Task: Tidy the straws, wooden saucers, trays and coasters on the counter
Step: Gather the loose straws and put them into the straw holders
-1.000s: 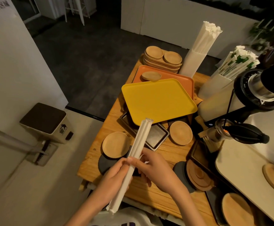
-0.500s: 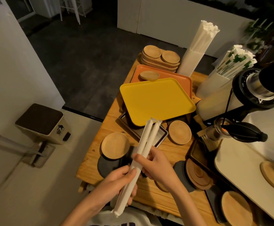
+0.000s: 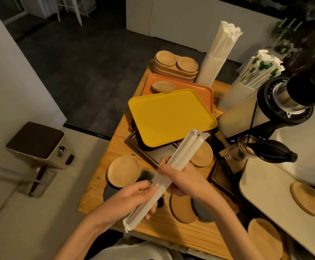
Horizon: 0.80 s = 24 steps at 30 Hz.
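Both hands hold a small bundle of white paper-wrapped straws [image 3: 179,158] slanting up to the right over the wooden counter [image 3: 115,143]. My left hand [image 3: 132,199] grips the lower end, my right hand [image 3: 183,177] wraps the middle. A yellow tray [image 3: 169,117] lies on an orange tray [image 3: 205,91], which carries one wooden saucer [image 3: 163,86]. Stacked wooden saucers [image 3: 175,66] sit at the far end. Round wooden coasters [image 3: 123,170] and dark slate coasters [image 3: 145,175] lie near my hands. A white straw holder [image 3: 211,70] stands at the back, full of straws.
A second holder of green-printed straws [image 3: 256,76] and a coffee grinder [image 3: 291,98] stand at the right. A dark metal tray [image 3: 149,154] lies under the yellow one. A white tray [image 3: 265,186] with a coaster is at the right. A waste bin [image 3: 38,145] stands on the floor, left.
The straw bundle has tilted and shifted right, its top now over the yellow tray's near edge. My right hand slid up around the middle; the straws look spread into two.
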Motion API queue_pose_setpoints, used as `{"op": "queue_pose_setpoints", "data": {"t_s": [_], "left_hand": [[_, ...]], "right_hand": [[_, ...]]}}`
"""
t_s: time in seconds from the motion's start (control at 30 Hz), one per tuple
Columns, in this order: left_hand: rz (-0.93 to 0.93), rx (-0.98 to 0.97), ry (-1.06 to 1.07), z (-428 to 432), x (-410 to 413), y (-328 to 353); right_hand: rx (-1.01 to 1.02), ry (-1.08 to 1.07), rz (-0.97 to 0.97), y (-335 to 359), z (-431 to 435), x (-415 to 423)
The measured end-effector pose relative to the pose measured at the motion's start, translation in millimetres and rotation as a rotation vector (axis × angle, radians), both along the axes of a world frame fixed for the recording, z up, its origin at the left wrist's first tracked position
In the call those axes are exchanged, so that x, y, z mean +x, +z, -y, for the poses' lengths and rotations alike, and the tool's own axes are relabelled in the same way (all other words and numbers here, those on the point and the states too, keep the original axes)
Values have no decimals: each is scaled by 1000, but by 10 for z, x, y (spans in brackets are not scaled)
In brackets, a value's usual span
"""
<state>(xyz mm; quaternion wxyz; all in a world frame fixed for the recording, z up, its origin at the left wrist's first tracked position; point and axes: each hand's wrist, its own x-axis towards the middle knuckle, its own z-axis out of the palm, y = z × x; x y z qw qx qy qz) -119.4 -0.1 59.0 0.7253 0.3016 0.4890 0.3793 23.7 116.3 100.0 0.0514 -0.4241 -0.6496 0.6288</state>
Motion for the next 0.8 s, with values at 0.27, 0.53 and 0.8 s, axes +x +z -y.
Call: {"op": "queue_pose_setpoints", "data": {"t_s": [0.27, 0.53, 0.8], "left_hand": [[-197, 104, 325, -471, -120, 110], [-169, 159, 438, -998, -146, 233], [-195, 176, 507, -1720, 6, 293]], "right_hand": [[219, -205, -154, 536, -565, 381], [610, -395, -177, 1145, -1181, 722], [981, -403, -242, 1634, -1794, 971]]}}
